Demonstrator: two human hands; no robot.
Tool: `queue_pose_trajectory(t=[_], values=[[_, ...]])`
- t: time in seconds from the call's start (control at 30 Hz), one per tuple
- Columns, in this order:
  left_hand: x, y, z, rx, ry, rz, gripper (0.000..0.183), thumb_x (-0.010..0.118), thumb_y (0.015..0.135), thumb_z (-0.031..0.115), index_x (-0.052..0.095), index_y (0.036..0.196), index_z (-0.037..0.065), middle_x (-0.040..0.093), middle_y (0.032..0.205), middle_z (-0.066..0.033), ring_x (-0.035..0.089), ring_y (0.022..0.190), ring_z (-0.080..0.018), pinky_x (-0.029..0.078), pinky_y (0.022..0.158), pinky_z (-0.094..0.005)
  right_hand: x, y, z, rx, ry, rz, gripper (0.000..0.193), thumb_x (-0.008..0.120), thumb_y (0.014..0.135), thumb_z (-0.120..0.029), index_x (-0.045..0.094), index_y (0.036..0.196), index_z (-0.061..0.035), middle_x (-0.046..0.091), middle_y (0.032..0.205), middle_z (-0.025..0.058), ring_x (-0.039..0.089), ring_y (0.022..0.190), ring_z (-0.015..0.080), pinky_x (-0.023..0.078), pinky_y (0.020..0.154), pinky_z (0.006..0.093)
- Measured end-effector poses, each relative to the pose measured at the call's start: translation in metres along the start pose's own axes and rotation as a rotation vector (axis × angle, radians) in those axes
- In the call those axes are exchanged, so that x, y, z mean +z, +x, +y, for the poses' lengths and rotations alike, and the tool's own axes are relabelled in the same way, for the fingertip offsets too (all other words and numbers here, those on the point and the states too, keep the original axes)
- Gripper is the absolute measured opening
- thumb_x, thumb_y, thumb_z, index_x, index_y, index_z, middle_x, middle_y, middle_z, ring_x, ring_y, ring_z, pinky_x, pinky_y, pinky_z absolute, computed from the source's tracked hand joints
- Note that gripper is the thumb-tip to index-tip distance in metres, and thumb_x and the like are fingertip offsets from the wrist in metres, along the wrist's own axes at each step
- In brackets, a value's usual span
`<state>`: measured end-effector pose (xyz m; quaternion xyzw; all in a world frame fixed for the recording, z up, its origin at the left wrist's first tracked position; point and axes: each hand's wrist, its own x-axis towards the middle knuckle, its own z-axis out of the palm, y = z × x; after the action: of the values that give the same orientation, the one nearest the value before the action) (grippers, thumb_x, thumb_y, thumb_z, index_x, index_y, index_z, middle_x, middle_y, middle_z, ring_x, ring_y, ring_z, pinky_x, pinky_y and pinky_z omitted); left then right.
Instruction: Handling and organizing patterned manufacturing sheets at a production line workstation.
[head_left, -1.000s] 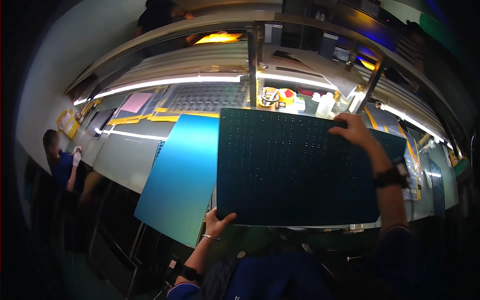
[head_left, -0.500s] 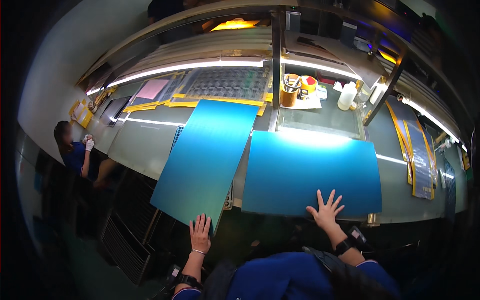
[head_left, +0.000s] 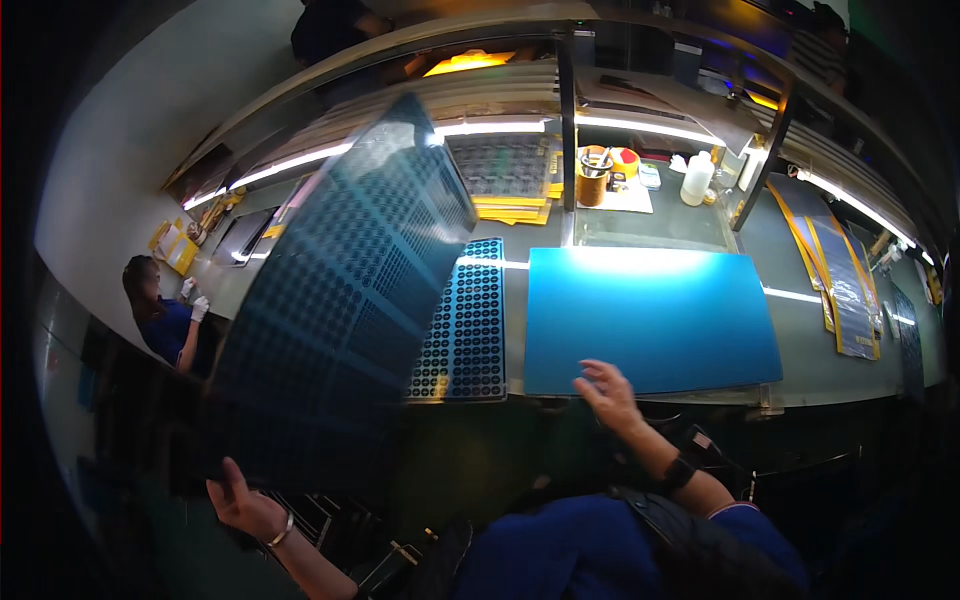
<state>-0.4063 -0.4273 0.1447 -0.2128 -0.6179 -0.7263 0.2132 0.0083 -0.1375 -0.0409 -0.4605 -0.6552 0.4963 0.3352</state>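
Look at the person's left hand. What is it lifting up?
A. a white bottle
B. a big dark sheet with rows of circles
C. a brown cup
B: the left hand grips the bottom edge of the big dark sheet, tilted up off the bench.

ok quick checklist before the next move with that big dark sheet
1. Left hand grips the lifted dark sheet at its bottom edge: ok.
2. Right hand on the sheet: not ok, it is open and free near the blue sheet.
3. Sheet level: not ok, tilted up steeply.
4. Dotted sheet lies flat on the bench: ok.
5. Bottle and cup away from the sheets: ok.
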Motion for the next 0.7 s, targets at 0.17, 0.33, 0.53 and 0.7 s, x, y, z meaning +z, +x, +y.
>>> queue_pose_trajectory(t=[0.17, 0.33, 0.53, 0.7], values=[[-0.037, -0.031, -0.1, -0.805, -0.363, -0.136, 0.029, 0.064, 0.085, 0.013, 0.056, 0.11, 0.003, 0.063, 0.103, -0.0084, 0.061, 0.091, -0.0211, 0.052, 0.079, -0.0362, 0.078, -0.001, -0.037, 0.727, 1.257, -0.903, 0.075, 0.048, 0.086, -0.057, 0.023, 0.141, -0.0128, 0.041, 0.136, 0.0149, 0.044, 0.122, 0.0289, 0.042, 0.094, 0.0456], [-0.04, -0.105, -0.223, -1.113, -0.228, -0.087, 0.038, 0.067, 0.083, 0.017, 0.052, 0.114, 0.0, 0.062, 0.105, -0.0094, 0.061, 0.094, -0.0258, 0.05, 0.083, -0.037, 0.109, 0.007, -0.004, 0.616, 1.331, -0.898, 0.052, 0.041, 0.092, -0.051, 0.041, 0.129, -0.015, 0.046, 0.131, 0.0132, 0.053, 0.113, 0.0263, 0.046, 0.09, 0.0445], [0.038, -0.162, -0.122, -0.042, 0.636, -0.643, 0.066, 0.075, 0.071, 0.027, 0.047, 0.121, -0.005, 0.047, 0.124, -0.0216, 0.042, 0.119, -0.0355, 0.034, 0.1, -0.0419, 0.113, 0.009, -0.012, 0.731, 1.207, -0.718, 0.042, 0.046, 0.093, -0.041, 0.046, 0.121, -0.0093, 0.059, 0.115, 0.0092, 0.059, 0.104, 0.0232, 0.049, 0.087, 0.0429], [0.098, -0.221, -0.013, 0.273, 0.539, -1.42, 0.042, 0.068, 0.075, 0.039, 0.064, 0.096, 0.002, 0.064, 0.09, -0.0138, 0.063, 0.08, -0.0324, 0.05, 0.073, -0.0397, 0.117, 0.009, -0.017, 0.798, 1.241, -0.603, 0.047, 0.054, 0.087, -0.045, 0.049, 0.119, -0.0106, 0.058, 0.113, 0.0109, 0.059, 0.102, 0.0257, 0.048, 0.087, 0.0443]])
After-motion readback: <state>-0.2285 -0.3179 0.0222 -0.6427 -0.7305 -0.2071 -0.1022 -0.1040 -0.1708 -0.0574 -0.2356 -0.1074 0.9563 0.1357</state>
